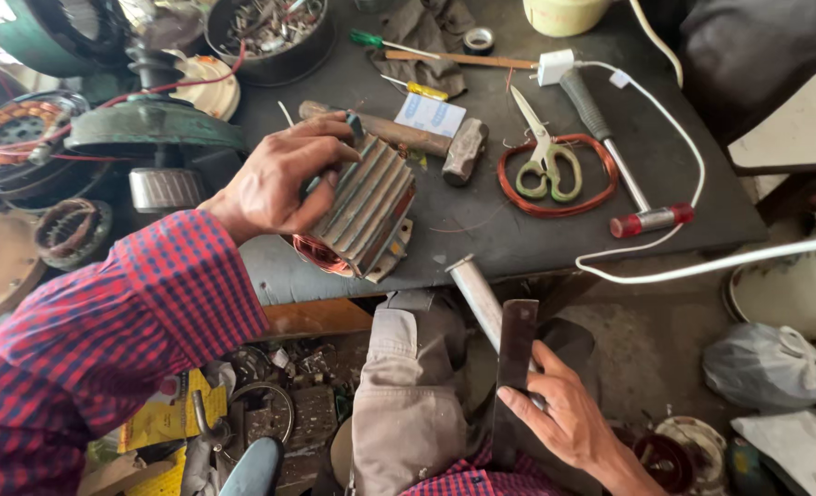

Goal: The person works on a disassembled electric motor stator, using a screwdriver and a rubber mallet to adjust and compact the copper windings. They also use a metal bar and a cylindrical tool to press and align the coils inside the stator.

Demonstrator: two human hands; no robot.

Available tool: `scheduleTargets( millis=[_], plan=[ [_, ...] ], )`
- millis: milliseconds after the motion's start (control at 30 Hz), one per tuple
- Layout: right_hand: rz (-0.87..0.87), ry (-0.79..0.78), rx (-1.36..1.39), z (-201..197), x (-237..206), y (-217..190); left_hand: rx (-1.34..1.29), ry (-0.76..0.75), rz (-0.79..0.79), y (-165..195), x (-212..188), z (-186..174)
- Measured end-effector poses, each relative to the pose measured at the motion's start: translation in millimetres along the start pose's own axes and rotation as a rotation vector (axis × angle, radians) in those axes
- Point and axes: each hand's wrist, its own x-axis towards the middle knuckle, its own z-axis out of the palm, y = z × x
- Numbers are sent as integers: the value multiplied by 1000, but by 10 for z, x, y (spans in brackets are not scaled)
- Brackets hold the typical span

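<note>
Fingers of the left hand (279, 179) curl over a finned motor (364, 209), clamping it at the near edge of the bench (481, 225), copper windings showing at its lower end. Right hand (559, 418) is low, off the bench, closed around a flat dark strip (514, 354) and a metal pipe (477, 298). Hands are well apart; hammer (417, 140) and scissors (545, 152) lie beyond the motor.

This is a small repair workshop for motors. A dark, scuffed work table (481, 230) is covered with tools: a wooden-handled hammer (399, 136), green-handled scissors (545, 152) lying on a ring of copper wire (559, 204), and a green-handled screwdriver (378, 41). Old round motor parts with copper windings (17, 129) are piled on the left. Scrap metal bits (288, 404) lie on the floor.
</note>
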Motion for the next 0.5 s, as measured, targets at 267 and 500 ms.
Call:
scheduleTargets(
  millis=[267,500],
  plan=[
    [-20,24,-33,-32,41,-84,-162,80,-296,-83,232,37],
    [-66,83,-75,-56,74,-160,-69,301,-379,16,256,398]
  ],
)
